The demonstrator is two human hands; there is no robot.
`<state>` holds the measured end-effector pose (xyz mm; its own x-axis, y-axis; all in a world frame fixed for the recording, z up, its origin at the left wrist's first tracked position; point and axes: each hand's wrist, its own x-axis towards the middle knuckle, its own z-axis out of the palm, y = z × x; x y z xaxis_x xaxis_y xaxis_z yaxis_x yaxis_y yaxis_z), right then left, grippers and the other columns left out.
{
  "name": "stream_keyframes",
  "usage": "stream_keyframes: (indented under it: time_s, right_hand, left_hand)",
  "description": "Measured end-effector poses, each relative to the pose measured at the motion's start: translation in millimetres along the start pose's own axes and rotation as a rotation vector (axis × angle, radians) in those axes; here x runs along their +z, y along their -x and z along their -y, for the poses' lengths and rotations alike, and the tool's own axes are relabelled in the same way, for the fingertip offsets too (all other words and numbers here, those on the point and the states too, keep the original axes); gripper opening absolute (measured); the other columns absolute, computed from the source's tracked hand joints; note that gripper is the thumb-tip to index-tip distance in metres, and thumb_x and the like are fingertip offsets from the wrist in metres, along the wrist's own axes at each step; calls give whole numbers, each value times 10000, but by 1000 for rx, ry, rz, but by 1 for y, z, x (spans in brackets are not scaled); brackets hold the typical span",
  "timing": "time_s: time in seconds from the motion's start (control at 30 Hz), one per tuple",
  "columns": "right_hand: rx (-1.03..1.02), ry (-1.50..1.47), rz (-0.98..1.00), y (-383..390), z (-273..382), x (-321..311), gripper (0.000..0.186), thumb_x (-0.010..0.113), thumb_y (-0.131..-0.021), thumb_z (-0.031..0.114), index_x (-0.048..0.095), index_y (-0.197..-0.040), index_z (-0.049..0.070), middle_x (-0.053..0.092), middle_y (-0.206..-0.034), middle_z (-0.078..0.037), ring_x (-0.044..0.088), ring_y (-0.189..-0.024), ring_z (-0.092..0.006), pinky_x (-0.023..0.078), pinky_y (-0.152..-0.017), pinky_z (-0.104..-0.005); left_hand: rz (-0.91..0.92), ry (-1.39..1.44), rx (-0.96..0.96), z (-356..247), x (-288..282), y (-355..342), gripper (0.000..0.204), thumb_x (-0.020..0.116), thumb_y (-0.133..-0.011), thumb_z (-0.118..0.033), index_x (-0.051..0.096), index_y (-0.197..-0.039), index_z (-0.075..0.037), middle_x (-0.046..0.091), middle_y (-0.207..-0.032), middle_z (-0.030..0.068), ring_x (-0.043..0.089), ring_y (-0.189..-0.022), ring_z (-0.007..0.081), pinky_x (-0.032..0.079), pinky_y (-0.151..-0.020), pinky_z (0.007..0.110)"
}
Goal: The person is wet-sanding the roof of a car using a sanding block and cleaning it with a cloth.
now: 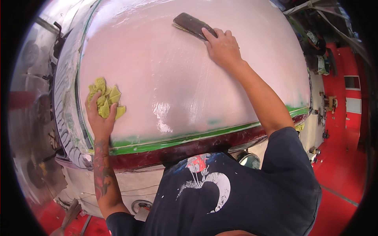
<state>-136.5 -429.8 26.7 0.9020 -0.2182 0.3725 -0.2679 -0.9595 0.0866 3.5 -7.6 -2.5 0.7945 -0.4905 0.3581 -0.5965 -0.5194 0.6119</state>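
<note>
Holding dk block (191, 26) R hand (225, 48), cloth (103, 109) L hand (100, 120).

Yellow-green cloth (103, 103), dark brown block (193, 26), pale pink panel (130, 67), bright green edge stripe (138, 148)

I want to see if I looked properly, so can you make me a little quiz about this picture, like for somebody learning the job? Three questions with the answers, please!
1. What colour is the strip along the near edge of the pale pink panel?
A) blue
B) green
C) black

2. Fill in the missing word: the dark block is held in the person's ____ hand.

3. True or false: the cloth in the left hand is lower in the picture than the block.

Key:
1. B, green.
2. Right; the right hand has it.
3. True.
</note>
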Motion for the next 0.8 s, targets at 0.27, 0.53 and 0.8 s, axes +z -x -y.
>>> stream_keyframes:
  time_s: [0.27,0.53,0.8]
  right_hand:
    - [-274,-277,108,99,92,-51,637,758,-781,147,612,-1398,212,559,-1336,-152,539,-968,-311,469,-840,-429]
    - [-113,35,94,-99,-18,41,454,565,-987,285,572,-1431,189,638,-1252,-169,587,-1096,-359,506,-920,-460]
    - [-246,-197,77,5,66,-8,539,733,-839,169,618,-1365,175,563,-1299,-153,545,-1025,-331,474,-852,-442]
  left_hand:
    - [-5,-55,-23,2,-6,6,570,820,-787,-161,601,-1304,-59,513,-1357,230,516,-1281,411,434,-1067,470]
    - [7,-26,-10,-1,-5,3,603,834,-773,-194,592,-1307,-50,503,-1377,247,498,-1305,426,424,-1079,487]
    - [-13,-65,3,0,-5,4,586,837,-771,-200,604,-1292,-69,505,-1376,241,508,-1298,429,442,-1062,483]
